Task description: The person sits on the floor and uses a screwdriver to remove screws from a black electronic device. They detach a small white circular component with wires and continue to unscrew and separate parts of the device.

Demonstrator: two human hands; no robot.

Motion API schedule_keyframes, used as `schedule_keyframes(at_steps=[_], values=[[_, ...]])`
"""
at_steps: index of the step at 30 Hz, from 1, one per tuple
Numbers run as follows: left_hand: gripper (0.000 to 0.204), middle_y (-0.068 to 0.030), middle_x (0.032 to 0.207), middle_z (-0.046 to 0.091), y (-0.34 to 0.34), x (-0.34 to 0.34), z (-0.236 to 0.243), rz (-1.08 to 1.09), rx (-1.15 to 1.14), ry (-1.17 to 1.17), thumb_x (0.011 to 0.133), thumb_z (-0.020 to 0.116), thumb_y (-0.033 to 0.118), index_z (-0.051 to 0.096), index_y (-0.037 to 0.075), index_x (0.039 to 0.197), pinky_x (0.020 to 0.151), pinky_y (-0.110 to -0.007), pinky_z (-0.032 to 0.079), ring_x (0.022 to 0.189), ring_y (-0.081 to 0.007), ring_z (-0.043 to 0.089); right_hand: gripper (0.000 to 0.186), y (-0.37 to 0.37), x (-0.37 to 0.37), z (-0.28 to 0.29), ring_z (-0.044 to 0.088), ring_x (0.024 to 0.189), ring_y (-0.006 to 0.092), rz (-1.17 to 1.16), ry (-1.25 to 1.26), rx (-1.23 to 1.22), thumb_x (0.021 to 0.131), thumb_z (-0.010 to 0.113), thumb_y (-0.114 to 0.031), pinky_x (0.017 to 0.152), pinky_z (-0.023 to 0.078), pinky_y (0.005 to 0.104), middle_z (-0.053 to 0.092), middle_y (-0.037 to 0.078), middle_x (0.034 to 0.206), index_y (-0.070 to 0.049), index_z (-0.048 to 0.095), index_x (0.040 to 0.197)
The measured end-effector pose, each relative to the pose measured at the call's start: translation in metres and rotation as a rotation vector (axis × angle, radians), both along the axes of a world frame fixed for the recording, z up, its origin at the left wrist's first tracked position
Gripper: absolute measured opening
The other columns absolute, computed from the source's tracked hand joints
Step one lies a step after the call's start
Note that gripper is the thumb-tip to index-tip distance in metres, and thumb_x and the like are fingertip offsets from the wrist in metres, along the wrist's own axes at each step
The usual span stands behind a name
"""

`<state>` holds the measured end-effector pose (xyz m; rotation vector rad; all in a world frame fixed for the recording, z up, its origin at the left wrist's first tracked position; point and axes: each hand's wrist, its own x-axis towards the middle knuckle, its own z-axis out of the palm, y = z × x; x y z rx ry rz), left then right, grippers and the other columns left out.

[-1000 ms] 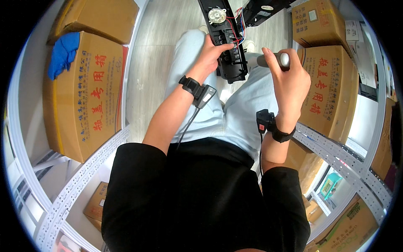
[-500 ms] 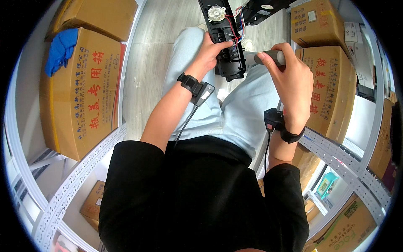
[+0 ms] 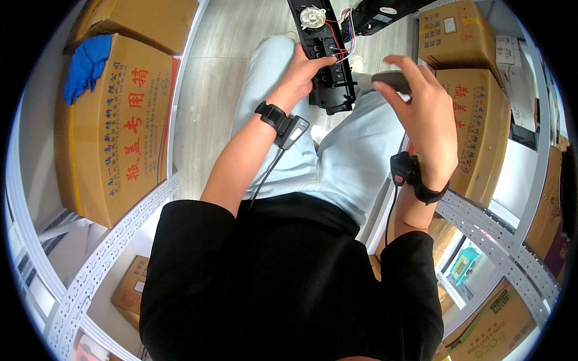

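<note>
My left hand (image 3: 298,77) grips the left side of a long black plastic housing (image 3: 330,95), its thumb lying across the middle. The housing carries a round translucent part (image 3: 312,18), small black fittings and red, blue and white wires (image 3: 345,31). Just right of its lower end, my right hand (image 3: 424,117) is curled loosely around a grey-handled tool (image 3: 388,80), forefinger raised above the handle. The tool points left toward the housing; whether its tip touches is too small to tell. Another black unit (image 3: 382,15) lies beyond, at the top.
My legs in pale jeans frame the work. Metal racks (image 3: 509,239) with cardboard boxes (image 3: 120,150) stand close on both sides. A blue cloth (image 3: 87,66) drapes over a left box; a teal container (image 3: 466,265) sits low on the right.
My right hand has shifted rightward and its forefinger has lifted off the grey handle, loosening the grip. The housing and my left hand have risen slightly in view.
</note>
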<state>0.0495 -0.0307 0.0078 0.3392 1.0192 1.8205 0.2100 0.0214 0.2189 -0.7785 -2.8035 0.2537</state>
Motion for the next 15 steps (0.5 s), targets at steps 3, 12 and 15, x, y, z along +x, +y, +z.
schedule_keyframes(at_steps=[3,12,15], values=[[0.052,-0.0077,0.110,0.062,0.001,0.002,0.001,0.006,0.017,-0.008,0.075,0.073,-0.005,0.045,0.004,0.118,0.087,-0.036,0.052,0.101,-0.0193,0.062,0.024,0.006,0.000,-0.012,0.063,0.073,0.0350,-0.166,-0.093,0.044,0.082,0.070,-0.021,0.065,0.051,0.0409,0.063,0.012,0.086,-0.009,0.059,0.100],[0.055,-0.0080,0.112,0.060,0.001,0.001,-0.001,0.025,0.006,-0.007,0.074,0.074,-0.005,0.043,0.004,0.119,0.088,-0.036,0.052,0.102,-0.0189,0.061,0.027,0.010,-0.003,-0.010,0.062,0.072,0.0368,0.244,0.151,0.041,0.081,0.070,-0.020,0.064,0.050,0.0418,0.061,0.013,0.090,-0.008,0.057,0.101],[0.055,-0.0076,0.112,0.060,0.000,0.001,0.005,-0.001,0.013,-0.002,0.074,0.074,-0.005,0.043,0.004,0.118,0.088,-0.035,0.052,0.102,-0.0188,0.061,0.028,0.003,-0.006,-0.015,0.062,0.078,0.0360,-0.069,0.063,0.065,0.079,0.071,-0.017,0.066,0.050,0.0417,0.060,0.012,0.093,-0.007,0.057,0.102]])
